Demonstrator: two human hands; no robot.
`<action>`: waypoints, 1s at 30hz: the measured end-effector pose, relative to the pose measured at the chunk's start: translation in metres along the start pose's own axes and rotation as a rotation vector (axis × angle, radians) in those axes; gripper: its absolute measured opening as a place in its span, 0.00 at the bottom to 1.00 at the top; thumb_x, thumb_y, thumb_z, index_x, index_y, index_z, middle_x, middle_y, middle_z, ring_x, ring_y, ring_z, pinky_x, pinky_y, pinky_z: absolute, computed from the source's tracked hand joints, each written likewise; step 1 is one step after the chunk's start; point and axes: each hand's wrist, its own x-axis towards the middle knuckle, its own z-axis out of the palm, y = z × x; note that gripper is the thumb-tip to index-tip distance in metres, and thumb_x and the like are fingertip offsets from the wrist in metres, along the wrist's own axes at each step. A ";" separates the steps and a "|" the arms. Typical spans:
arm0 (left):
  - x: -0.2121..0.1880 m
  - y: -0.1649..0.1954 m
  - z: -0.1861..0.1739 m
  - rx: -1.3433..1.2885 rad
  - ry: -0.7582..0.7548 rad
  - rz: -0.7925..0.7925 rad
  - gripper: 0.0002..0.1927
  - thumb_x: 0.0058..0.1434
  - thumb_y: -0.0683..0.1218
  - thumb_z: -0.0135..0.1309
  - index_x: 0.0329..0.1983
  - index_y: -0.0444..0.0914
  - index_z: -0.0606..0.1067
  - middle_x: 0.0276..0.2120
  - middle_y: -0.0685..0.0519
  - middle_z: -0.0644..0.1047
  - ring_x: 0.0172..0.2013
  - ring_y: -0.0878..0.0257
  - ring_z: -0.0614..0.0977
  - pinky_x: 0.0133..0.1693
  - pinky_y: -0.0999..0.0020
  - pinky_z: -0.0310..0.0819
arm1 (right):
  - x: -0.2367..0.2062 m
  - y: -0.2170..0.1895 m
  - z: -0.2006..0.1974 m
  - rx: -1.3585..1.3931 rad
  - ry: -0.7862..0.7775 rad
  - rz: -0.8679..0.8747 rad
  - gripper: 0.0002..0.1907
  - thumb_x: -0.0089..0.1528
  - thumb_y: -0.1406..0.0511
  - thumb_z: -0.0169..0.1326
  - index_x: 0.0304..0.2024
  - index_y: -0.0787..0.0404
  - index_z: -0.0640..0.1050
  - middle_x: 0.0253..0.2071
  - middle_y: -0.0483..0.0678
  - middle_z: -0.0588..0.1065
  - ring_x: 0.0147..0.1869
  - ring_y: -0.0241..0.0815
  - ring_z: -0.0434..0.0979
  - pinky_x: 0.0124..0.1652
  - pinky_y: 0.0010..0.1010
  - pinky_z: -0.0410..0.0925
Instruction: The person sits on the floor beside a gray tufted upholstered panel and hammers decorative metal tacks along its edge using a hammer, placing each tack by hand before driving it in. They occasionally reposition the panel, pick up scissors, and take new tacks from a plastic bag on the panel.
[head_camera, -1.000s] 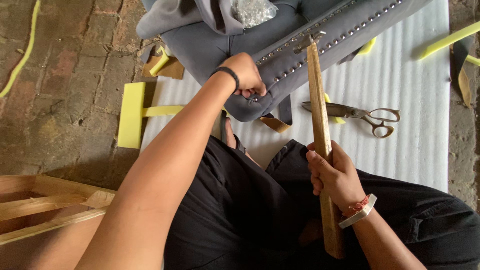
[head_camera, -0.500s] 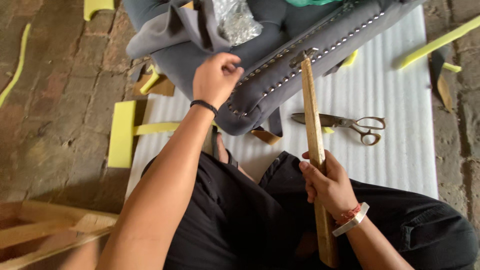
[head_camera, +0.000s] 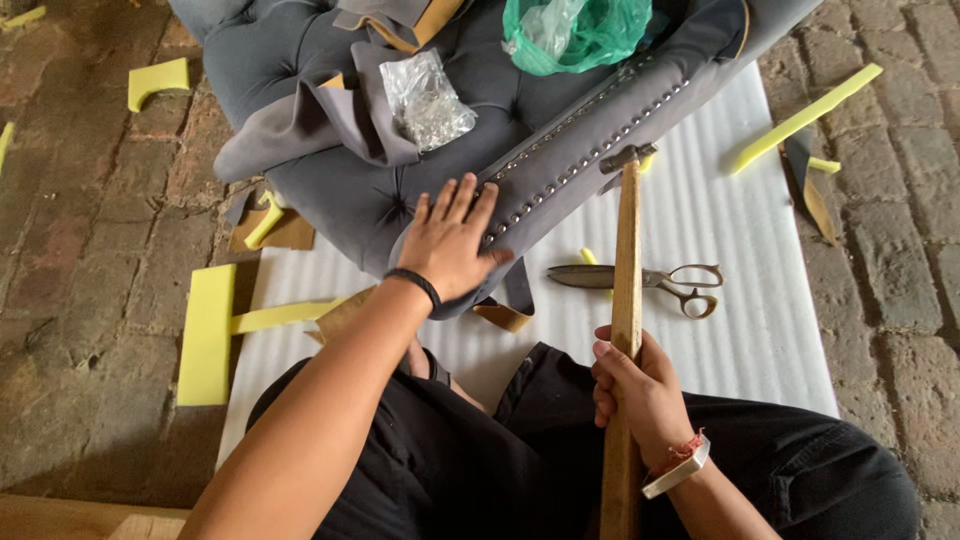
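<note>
The long wooden-handled hammer with a small metal head (head_camera: 627, 300) stands nearly upright in front of the seated person, its head resting against the row of round silver studs (head_camera: 590, 160) that runs along the edge of the grey tufted upholstered panel (head_camera: 330, 190). The right hand (head_camera: 640, 395) is clamped around the lower part of the handle, fingers curled tight together. The left hand (head_camera: 450, 245) lies flat on the grey fabric just beside the stud line, fingers spread apart and pressing down, a black band on the wrist. The panel lies partly on a white ribbed foam sheet (head_camera: 740, 300) spread over a brick floor. A pair of metal scissors (head_camera: 640, 280) lies on the sheet, just right of the hammer handle. A clear crinkled plastic bag (head_camera: 425, 100) and a green plastic bag (head_camera: 590, 30) rest on the panel. Yellow foam offcuts (head_camera: 205, 335) lie to the left.
</note>
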 end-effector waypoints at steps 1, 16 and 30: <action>-0.001 0.005 -0.001 0.024 -0.021 0.026 0.52 0.59 0.71 0.52 0.77 0.42 0.48 0.75 0.44 0.48 0.73 0.46 0.47 0.70 0.44 0.40 | 0.000 -0.001 0.000 0.015 0.010 0.004 0.18 0.63 0.61 0.54 0.51 0.64 0.72 0.23 0.45 0.65 0.19 0.37 0.64 0.19 0.32 0.63; 0.000 0.009 -0.003 -0.184 0.135 0.187 0.42 0.49 0.51 0.68 0.68 0.45 0.66 0.72 0.46 0.61 0.70 0.51 0.63 0.67 0.59 0.56 | -0.004 -0.003 -0.009 0.058 -0.011 0.010 0.19 0.62 0.62 0.55 0.53 0.63 0.71 0.23 0.45 0.65 0.18 0.36 0.64 0.19 0.31 0.63; -0.009 0.049 -0.007 -0.007 0.062 -0.082 0.57 0.47 0.55 0.70 0.76 0.50 0.50 0.75 0.45 0.50 0.73 0.47 0.50 0.70 0.49 0.42 | 0.060 -0.029 -0.089 -0.355 0.164 -0.260 0.29 0.58 0.60 0.65 0.55 0.69 0.73 0.28 0.49 0.74 0.26 0.37 0.73 0.25 0.30 0.68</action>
